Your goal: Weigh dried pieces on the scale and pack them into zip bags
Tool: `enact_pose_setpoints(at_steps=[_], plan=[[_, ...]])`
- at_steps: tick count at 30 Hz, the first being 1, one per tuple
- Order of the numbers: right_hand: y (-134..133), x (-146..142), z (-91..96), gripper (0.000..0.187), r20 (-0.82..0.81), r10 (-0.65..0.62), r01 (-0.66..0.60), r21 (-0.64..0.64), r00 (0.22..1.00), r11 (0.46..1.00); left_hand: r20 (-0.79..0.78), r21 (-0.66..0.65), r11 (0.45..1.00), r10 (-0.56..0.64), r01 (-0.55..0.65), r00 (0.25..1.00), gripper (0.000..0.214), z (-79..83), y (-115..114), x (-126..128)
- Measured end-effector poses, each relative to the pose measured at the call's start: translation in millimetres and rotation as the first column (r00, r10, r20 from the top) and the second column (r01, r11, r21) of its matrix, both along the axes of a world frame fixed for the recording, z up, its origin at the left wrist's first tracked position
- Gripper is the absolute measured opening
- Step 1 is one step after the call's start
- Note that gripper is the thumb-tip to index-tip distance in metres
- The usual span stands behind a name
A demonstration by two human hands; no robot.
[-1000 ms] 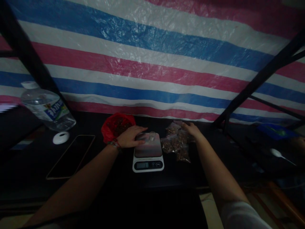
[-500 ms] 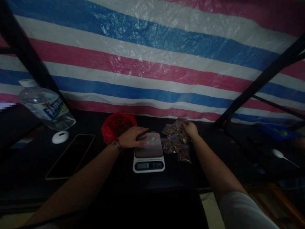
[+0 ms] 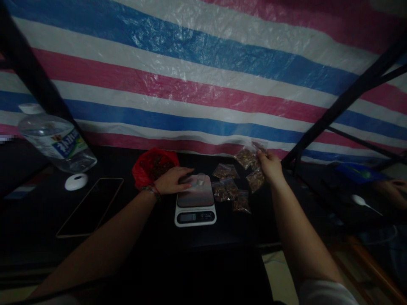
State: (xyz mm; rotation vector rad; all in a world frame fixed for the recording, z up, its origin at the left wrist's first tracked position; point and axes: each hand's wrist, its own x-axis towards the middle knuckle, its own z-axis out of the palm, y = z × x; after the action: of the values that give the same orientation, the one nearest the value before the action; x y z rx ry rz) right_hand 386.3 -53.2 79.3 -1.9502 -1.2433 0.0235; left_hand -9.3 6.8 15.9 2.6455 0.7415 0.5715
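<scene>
My left hand [image 3: 173, 180] lies flat, fingers stretched out, on the far edge of a small white kitchen scale [image 3: 195, 202], beside a clear plastic piece on its platform. Just behind that hand is a red plastic bag [image 3: 149, 165] holding dark bits. My right hand [image 3: 269, 166] is closed on clear small bags of brown bits [image 3: 248, 158] and holds them up off the dark table. Several more small filled bags [image 3: 230, 189] lie on the table right of the scale.
A large water bottle [image 3: 55, 142] lies at the left, with a white round cap [image 3: 76, 181] and a dark phone [image 3: 90, 206] near it. Black metal frame bars [image 3: 337, 106] rise at the right. Another person's hand [image 3: 396, 188] and a white spoon [image 3: 365, 203] are at the far right.
My right hand has closed on small bags from the pile and lifted them up and to the right. My left hand stayed on the scale.
</scene>
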Motion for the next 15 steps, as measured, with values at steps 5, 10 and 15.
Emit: enact_pose_setpoints(at_steps=[5, 10, 15], plan=[[-7.2, -30.2, -28.4, 0.046, 0.021, 0.208, -0.179, -0.433, 0.978, 0.884, -0.006, -0.012, 1.0, 0.012, -0.012, 1.0, 0.061, 0.5, -1.6, 0.8], [-0.2, -29.2, -44.1, 0.048, 0.14, 0.179, -0.089, -0.487, 0.974, 0.869, -0.01, -0.014, 1.0, 0.018, -0.019, 1.0, 0.061, -0.6, -0.5, 0.6], [27.2, -26.4, -44.0, 0.045, 0.114, 0.198, -0.114, -0.509, 0.974, 0.853, 0.004, -0.013, 1.0, 0.019, -0.019, 1.0, 0.059, -4.0, 3.0, 0.9]])
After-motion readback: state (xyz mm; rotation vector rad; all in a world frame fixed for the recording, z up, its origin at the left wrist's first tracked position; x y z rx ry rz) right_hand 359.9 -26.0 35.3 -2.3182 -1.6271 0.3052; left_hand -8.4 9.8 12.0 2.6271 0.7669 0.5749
